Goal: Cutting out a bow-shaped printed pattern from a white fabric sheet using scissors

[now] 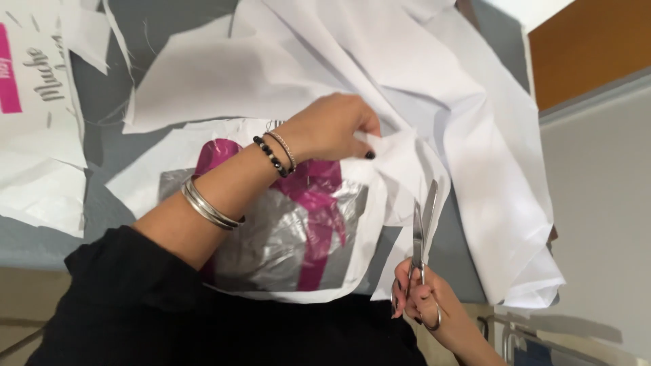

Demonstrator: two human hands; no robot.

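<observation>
My left hand [332, 125] pinches a fold of white fabric [400, 163] and holds it up off the grey table [102, 95]. The wrist wears beaded and metal bracelets. My right hand [424, 301] grips the handles of steel scissors [420, 227], whose blades are slightly parted and point up at the edge of the held fabric. Under my left forearm lies a white plastic bag [298, 230] with a silver and magenta print. More white fabric [488, 156] spreads over the table to the right.
White cut pieces and a printed white sheet [34, 102] lie at the left. A brown panel [590, 47] and a pale floor [603, 224] are beyond the table's right edge. My black sleeve [135, 305] fills the lower left.
</observation>
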